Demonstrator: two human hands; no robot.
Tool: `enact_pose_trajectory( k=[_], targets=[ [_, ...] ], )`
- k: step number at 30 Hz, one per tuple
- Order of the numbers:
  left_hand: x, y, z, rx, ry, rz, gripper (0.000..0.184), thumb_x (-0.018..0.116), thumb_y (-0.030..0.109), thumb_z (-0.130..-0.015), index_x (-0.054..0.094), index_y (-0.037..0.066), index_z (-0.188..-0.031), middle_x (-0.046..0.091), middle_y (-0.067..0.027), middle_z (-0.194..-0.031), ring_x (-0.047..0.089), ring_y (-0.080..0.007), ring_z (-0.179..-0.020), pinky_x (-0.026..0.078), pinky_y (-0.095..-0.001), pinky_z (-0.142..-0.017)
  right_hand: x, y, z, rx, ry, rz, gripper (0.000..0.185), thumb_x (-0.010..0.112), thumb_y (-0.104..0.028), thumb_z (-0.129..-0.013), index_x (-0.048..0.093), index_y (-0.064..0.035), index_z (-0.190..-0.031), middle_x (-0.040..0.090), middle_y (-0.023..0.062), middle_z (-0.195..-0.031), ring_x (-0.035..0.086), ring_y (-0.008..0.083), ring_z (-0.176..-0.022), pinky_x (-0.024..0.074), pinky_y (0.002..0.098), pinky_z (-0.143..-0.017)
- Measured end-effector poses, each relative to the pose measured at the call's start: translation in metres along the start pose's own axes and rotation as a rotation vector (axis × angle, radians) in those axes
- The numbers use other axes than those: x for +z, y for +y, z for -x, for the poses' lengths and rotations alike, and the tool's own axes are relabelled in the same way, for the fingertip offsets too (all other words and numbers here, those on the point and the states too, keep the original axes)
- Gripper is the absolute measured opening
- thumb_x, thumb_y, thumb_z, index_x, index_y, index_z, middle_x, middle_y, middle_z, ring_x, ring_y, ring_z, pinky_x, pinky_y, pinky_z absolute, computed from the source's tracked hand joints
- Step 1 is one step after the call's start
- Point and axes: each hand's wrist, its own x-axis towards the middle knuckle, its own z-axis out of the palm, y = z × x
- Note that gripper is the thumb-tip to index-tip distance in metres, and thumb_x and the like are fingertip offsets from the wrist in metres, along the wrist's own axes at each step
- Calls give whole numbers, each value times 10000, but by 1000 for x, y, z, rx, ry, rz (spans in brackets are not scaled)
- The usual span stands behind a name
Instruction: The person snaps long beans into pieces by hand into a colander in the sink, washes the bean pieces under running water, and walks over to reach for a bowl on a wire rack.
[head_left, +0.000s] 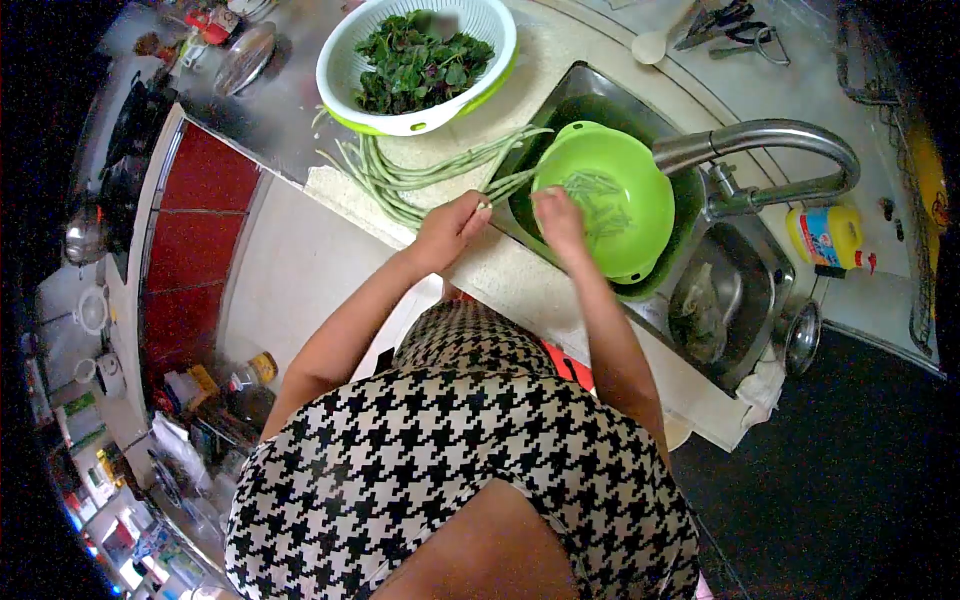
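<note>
Long green beans (400, 180) lie in a loose bundle on the counter, some reaching over the sink's edge. My left hand (452, 232) is closed at the counter's front edge, with a bean between thumb and fingers. Over the near left rim of a green basin (648, 215), my right hand (560, 222) is closed and blurred; what it holds, if anything, is too small to tell. Short bean pieces (600, 205) lie inside the basin, which sits in the larger sink bowl.
A white colander (330, 75) of leafy greens (420, 70) stands behind the beans. The faucet (780, 135) arches at the basin's right. Farther right are a smaller sink bowl (745, 330), a yellow bottle (828, 238) and a metal bowl (802, 335). Scissors (735, 25) lie behind.
</note>
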Motion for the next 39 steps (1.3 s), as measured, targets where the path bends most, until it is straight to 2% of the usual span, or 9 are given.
enact_pose_trajectory(
  k=[6,8,12,16,20,23,27,30,39],
  targets=[
    [-16,5,8,24,-36,-22,680,571,58,-739,162,111,-1280,536,-183,-859,540,-293,-715,435,-354,-672,-29,9,4,-278,404,855,396,507,-336,-820,496,-70,-1112,562,161,-991,550,303,-840,445,348,-712],
    [-12,5,6,15,0,50,838,569,10,-718,21,113,-1344,508,-189,-949,541,-278,-778,434,-347,-704,-8,-48,17,18,-120,-35,410,598,-274,-775,511,-49,-1107,543,170,-1012,578,216,-771,463,287,-696],
    [-11,2,6,154,-41,132,974,564,-80,-668,-110,109,-1347,452,-185,-1049,516,-258,-846,426,-335,-744,41,-84,36,-216,-140,-259,287,614,-196,-752,527,-44,-979,567,116,-874,532,206,-767,424,316,-651],
    [-19,0,8,-106,-185,-187,745,613,126,-717,189,129,-1329,565,-174,-802,568,-310,-723,446,-352,-636,42,-73,34,-153,-58,-177,181,599,-172,-758,539,-46,-872,581,94,-781,541,207,-670,427,324,-604],
    [-13,-38,10,215,-72,-340,304,598,244,-735,528,120,-1003,579,-137,-766,548,-353,-691,433,-407,-607,30,-57,37,-66,-15,-272,139,584,-156,-771,553,-64,-871,570,72,-701,536,174,-619,443,308,-589],
    [-9,-41,13,276,-88,-407,240,555,300,-768,512,77,-848,557,-141,-749,532,-346,-718,393,-410,-659,24,-42,33,315,-116,-373,118,587,-152,-763,561,-72,-845,584,80,-778,547,192,-719,452,331,-641],
    [-6,-37,15,295,-106,-475,223,534,279,-779,472,65,-799,547,-149,-736,533,-326,-731,380,-413,-679,22,-44,33,-523,98,601,160,546,-180,-726,578,-87,-852,557,61,-955,469,251,-974,331,454,-876],
    [-3,-36,12,210,-149,-528,186,531,225,-759,468,59,-817,548,-164,-751,529,-328,-763,378,-417,-699,39,-61,35,-761,48,869,175,541,-147,-717,542,-48,-861,533,85,-880,509,251,-870,333,412,-871],
    [-11,-45,5,234,-195,-350,171,460,156,-725,465,35,-847,528,-168,-734,508,-350,-726,364,-418,-688,75,-58,33,-457,-31,869,70,508,-137,-692,490,-73,-713,540,101,-654,564,230,-639,447,392,-593]
  ],
)
